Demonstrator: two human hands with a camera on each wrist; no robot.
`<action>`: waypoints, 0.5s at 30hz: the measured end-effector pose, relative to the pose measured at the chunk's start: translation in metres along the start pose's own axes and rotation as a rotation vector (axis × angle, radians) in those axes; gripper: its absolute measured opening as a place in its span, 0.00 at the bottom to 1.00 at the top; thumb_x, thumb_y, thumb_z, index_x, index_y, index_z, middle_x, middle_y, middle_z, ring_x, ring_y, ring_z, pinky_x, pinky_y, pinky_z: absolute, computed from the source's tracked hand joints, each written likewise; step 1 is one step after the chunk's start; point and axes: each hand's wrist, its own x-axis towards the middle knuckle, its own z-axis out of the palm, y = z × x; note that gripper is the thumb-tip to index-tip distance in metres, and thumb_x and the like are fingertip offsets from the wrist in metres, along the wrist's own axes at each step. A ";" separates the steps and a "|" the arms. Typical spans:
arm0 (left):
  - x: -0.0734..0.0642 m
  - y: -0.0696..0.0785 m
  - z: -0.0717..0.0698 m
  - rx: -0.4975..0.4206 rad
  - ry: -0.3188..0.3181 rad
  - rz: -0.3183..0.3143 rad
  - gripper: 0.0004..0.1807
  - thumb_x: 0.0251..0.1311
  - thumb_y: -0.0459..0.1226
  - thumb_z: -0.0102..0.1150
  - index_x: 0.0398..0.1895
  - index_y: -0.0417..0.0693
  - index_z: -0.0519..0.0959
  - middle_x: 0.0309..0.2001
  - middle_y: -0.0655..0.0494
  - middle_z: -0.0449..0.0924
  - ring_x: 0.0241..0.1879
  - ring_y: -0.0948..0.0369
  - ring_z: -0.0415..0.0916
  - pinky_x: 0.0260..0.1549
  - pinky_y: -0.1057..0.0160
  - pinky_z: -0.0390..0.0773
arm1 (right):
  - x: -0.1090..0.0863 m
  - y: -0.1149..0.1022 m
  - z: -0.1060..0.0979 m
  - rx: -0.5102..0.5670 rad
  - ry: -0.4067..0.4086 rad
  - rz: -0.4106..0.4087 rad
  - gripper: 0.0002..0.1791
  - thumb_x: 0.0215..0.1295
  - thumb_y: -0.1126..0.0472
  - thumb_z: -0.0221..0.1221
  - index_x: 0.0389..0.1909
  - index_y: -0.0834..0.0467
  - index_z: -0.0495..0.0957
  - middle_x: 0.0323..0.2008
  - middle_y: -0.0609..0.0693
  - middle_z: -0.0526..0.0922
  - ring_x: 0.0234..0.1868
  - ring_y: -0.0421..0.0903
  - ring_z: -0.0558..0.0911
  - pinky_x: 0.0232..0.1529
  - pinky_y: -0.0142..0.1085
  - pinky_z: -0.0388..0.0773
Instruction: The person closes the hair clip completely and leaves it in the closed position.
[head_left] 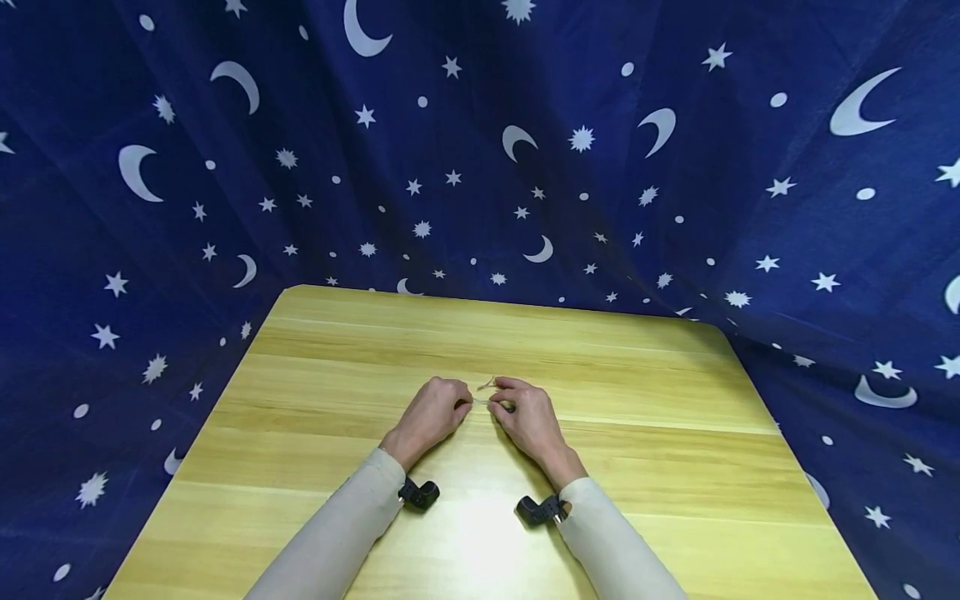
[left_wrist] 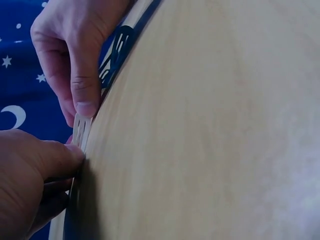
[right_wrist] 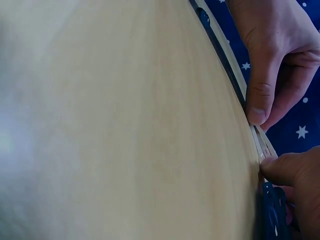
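Note:
Near the middle of the table, both hands meet at a thin, pale piece (left_wrist: pixel 82 131) with long narrow slots, its exact kind unclear. My left hand (head_left: pixel 435 410) pinches one end between thumb and fingers, and my right hand (head_left: pixel 527 417) pinches the other. Only a short slotted length shows between the fingertips. Beside the right hand, partly hidden by its fingers, is a dark slotted piece (right_wrist: pixel 275 210). A thin brownish strand (head_left: pixel 487 385) shows by the right fingertips in the head view.
A wood-grain table (head_left: pixel 337 333) spreads beneath both arms. Behind it and at its sides hangs a dark blue cloth (head_left: pixel 480 167) with white moons and stars. Each wrist carries a black camera mount, the left one (head_left: pixel 420 495) and the right one (head_left: pixel 538 510).

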 end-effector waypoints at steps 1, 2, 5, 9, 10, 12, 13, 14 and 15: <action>0.000 0.000 0.000 0.004 0.000 0.001 0.05 0.68 0.30 0.74 0.33 0.45 0.92 0.35 0.56 0.91 0.35 0.61 0.89 0.37 0.62 0.88 | 0.000 0.000 0.000 0.001 0.000 0.001 0.04 0.70 0.61 0.74 0.38 0.58 0.94 0.58 0.57 0.91 0.58 0.57 0.91 0.58 0.51 0.89; 0.000 0.000 0.000 0.006 -0.002 0.001 0.05 0.68 0.30 0.74 0.33 0.45 0.92 0.35 0.56 0.91 0.35 0.62 0.89 0.36 0.62 0.88 | 0.000 0.000 0.000 0.001 0.001 -0.001 0.04 0.70 0.61 0.74 0.38 0.58 0.94 0.58 0.58 0.91 0.58 0.58 0.91 0.58 0.51 0.89; 0.000 0.000 0.000 0.017 -0.010 0.003 0.05 0.69 0.30 0.73 0.33 0.46 0.92 0.34 0.57 0.91 0.34 0.64 0.87 0.35 0.64 0.86 | -0.001 -0.001 -0.001 0.001 0.008 -0.007 0.04 0.69 0.61 0.75 0.38 0.58 0.94 0.58 0.58 0.91 0.57 0.58 0.91 0.58 0.52 0.89; 0.001 0.001 -0.001 0.021 -0.018 0.003 0.06 0.69 0.30 0.72 0.33 0.47 0.92 0.33 0.58 0.90 0.31 0.66 0.83 0.32 0.66 0.83 | -0.001 -0.002 -0.002 -0.001 0.016 -0.007 0.03 0.68 0.62 0.75 0.38 0.58 0.94 0.57 0.57 0.91 0.57 0.58 0.91 0.59 0.52 0.88; 0.001 0.001 -0.001 0.021 -0.019 0.001 0.06 0.69 0.30 0.72 0.33 0.47 0.92 0.33 0.58 0.90 0.31 0.66 0.83 0.33 0.66 0.83 | -0.002 -0.003 -0.002 -0.001 0.016 -0.006 0.03 0.68 0.62 0.75 0.38 0.58 0.94 0.58 0.57 0.91 0.58 0.58 0.91 0.59 0.52 0.88; 0.001 0.001 -0.002 0.020 -0.020 -0.002 0.05 0.70 0.30 0.72 0.34 0.46 0.92 0.34 0.57 0.90 0.32 0.66 0.84 0.33 0.65 0.84 | -0.002 -0.003 -0.003 0.002 0.018 -0.006 0.03 0.68 0.62 0.75 0.38 0.58 0.94 0.58 0.57 0.91 0.58 0.58 0.91 0.59 0.52 0.88; 0.001 0.002 -0.002 0.021 -0.020 -0.004 0.05 0.70 0.31 0.72 0.35 0.46 0.93 0.34 0.57 0.91 0.33 0.65 0.85 0.34 0.65 0.85 | -0.001 -0.004 -0.003 0.002 0.020 -0.007 0.03 0.68 0.62 0.75 0.38 0.58 0.94 0.58 0.57 0.91 0.59 0.58 0.90 0.59 0.52 0.88; 0.001 0.002 -0.003 0.021 -0.020 -0.007 0.05 0.70 0.31 0.72 0.35 0.46 0.93 0.35 0.57 0.91 0.34 0.65 0.86 0.35 0.64 0.86 | -0.001 -0.004 -0.003 0.002 0.022 -0.007 0.03 0.67 0.62 0.75 0.38 0.58 0.94 0.58 0.57 0.91 0.59 0.58 0.90 0.59 0.52 0.88; 0.000 0.002 -0.003 0.021 -0.019 -0.008 0.04 0.70 0.31 0.72 0.36 0.46 0.93 0.36 0.56 0.92 0.35 0.64 0.87 0.36 0.63 0.87 | -0.001 -0.004 -0.004 0.003 0.023 -0.007 0.03 0.67 0.62 0.75 0.38 0.58 0.94 0.58 0.57 0.91 0.59 0.58 0.90 0.59 0.52 0.88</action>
